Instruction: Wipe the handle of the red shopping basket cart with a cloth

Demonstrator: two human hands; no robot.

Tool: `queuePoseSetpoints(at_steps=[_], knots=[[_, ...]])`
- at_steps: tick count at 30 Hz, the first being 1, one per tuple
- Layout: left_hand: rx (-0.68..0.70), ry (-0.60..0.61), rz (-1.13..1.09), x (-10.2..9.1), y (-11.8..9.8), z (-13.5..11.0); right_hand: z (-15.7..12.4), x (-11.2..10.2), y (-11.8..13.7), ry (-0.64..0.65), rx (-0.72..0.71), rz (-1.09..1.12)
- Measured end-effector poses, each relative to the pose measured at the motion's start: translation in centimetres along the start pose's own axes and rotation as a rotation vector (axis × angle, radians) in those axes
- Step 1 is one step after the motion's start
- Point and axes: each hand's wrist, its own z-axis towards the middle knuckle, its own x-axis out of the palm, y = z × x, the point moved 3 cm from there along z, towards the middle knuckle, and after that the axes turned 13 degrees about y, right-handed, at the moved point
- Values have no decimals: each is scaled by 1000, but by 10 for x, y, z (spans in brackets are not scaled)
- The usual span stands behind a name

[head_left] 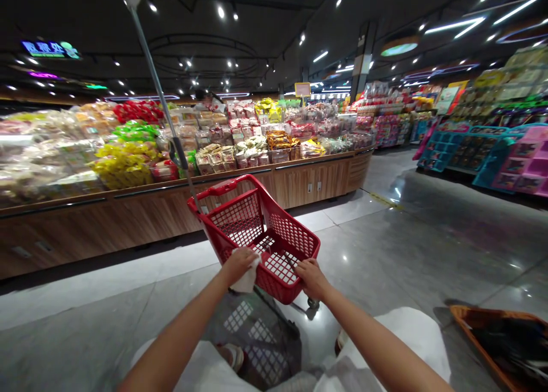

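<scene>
Red shopping cart (274, 238) held by left hand (240, 266), right hand (312, 279); signs (50, 49) unreadable.

Head-worn view, facing forward and down, above the left hand (240, 266), right hand (312, 279)

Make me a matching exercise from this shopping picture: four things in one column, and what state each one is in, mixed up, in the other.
Things:
1. White tissue
2. Right hand
3. Red wire shopping basket
4. Wooden display counter

States:
A. Piled with packaged goods
B. Held against the rim by the left hand
C. Gripping the rim bare, with no tissue
D. Showing no goods inside

Pairs: 1-B, 2-C, 3-D, 4-A
</scene>
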Motion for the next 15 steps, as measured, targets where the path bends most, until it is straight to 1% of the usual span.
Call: queuePoseSetpoints(at_steps=[2,3,4,5,6,7,8,10,11,13,15], knots=[[-101,-40,4,-19,42,-8,-10,-9,-14,4,31,-15],[-138,-44,6,-27,58,-9,-14,-15,-21,8,42,-8],[-167,-43,12,-33,69,-9,-16,-21,-28,14,49,17],[-188,-38,21,-37,74,-7,-17,-27,-34,22,51,61],[-203,-35,33,-39,73,-3,-16,-33,-37,33,44,117],[-217,-40,48,-38,68,2,-14,-38,-37,44,29,176],[-235,-58,63,-35,57,9,-10,-42,-34,50,13,225],[-267,-115,82,-25,27,25,3,-42,-19,45,-4,264],[-276,-142,81,-19,10,33,10,-39,-9,35,10,246],[-266,-163,73,-7,-24,50,22,-28,8,0,124,157],[-256,-161,67,1,-48,62,29,-18,18,-60,260,29]])
